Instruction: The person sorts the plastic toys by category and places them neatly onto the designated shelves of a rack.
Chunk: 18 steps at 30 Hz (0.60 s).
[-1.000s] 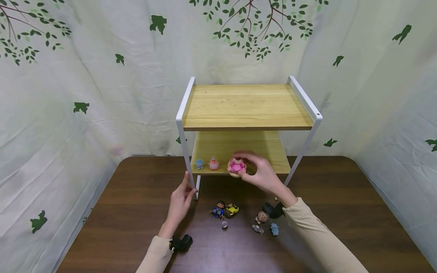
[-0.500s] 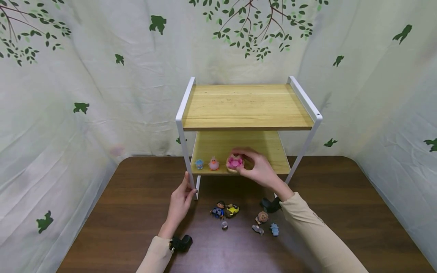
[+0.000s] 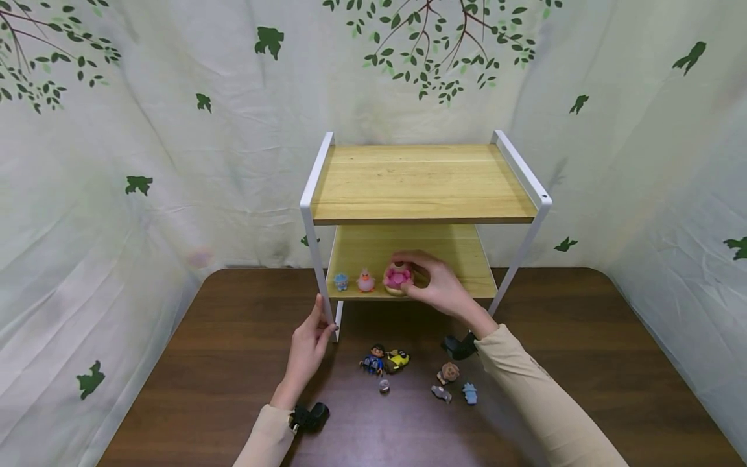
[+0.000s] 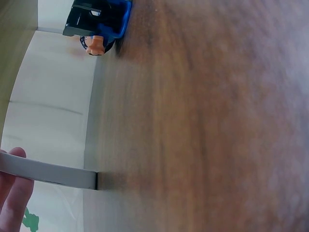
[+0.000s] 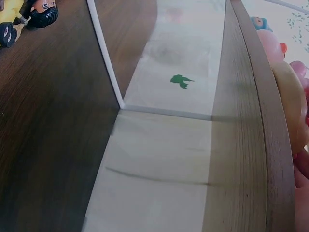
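Head view: the right hand (image 3: 434, 282) is pinching a pink toy (image 3: 398, 277) between thumb and fingers, holding it at the front edge of the lower shelf (image 3: 455, 253); whether the shelf is bearing its weight, I cannot tell. At 9 o'clock from it, a pink chick (image 3: 366, 282) and, farther along, a small blue toy (image 3: 341, 281) are standing on the same shelf. Over at 8 o'clock, the left hand (image 3: 309, 340) is gripping a white leg (image 3: 318, 259), its index finger pointing up along it and its thumb pressing lower down. On the brown table (image 3: 233, 363), at 7 o'clock from the pink toy, a black-haired figure (image 3: 372, 360) is resting just beside a yellow toy (image 3: 398, 360), with a small silvery piece (image 3: 384, 386) lying at 6 o'clock from them. At 5 o'clock, 3 more are lying near each other: a brown-headed toy (image 3: 448, 372), a grey toy (image 3: 441, 394) and a pale blue toy (image 3: 469, 394).
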Motion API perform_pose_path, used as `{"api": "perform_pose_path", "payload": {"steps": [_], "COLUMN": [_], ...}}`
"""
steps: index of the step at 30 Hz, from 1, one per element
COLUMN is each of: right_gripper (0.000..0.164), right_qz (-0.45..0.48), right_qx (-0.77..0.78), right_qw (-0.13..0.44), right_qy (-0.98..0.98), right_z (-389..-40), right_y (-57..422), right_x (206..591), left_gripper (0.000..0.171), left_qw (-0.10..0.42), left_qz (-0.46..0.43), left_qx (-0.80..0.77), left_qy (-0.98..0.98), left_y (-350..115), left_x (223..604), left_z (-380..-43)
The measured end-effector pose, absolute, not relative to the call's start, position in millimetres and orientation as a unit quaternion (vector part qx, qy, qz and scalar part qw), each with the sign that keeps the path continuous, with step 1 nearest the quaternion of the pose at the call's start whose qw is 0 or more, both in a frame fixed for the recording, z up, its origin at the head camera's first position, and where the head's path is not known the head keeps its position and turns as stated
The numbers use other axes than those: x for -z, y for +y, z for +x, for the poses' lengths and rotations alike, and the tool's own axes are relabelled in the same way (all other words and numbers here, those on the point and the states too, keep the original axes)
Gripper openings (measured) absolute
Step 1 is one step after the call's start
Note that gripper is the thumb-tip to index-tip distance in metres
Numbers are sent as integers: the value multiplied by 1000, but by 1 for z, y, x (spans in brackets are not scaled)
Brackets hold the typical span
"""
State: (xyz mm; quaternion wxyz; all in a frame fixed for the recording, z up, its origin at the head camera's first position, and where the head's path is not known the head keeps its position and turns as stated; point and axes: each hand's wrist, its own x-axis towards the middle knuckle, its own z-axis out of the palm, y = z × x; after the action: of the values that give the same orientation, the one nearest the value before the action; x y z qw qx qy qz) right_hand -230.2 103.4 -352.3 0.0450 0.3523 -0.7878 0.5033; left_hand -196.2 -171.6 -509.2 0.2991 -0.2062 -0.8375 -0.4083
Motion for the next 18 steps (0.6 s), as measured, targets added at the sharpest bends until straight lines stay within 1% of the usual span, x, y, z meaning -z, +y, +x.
{"api": "perform_pose_path", "payload": {"steps": [6, 18], "right_gripper": [49, 48], "right_qz": [345, 350], "right_qx": [-509, -515], "right_qw": [32, 19], "right_qy": [-788, -783], "right_z": [-251, -258], "right_y": [105, 107], "right_x": [378, 382], "left_gripper": [99, 100], "left_qw": [300, 306], "left_qz": [-208, -214], "left_qx": [409, 414], "left_qy": [-836, -830], "left_y": [-172, -172], "left_x": [510, 511], "left_z": [-196, -197]}}
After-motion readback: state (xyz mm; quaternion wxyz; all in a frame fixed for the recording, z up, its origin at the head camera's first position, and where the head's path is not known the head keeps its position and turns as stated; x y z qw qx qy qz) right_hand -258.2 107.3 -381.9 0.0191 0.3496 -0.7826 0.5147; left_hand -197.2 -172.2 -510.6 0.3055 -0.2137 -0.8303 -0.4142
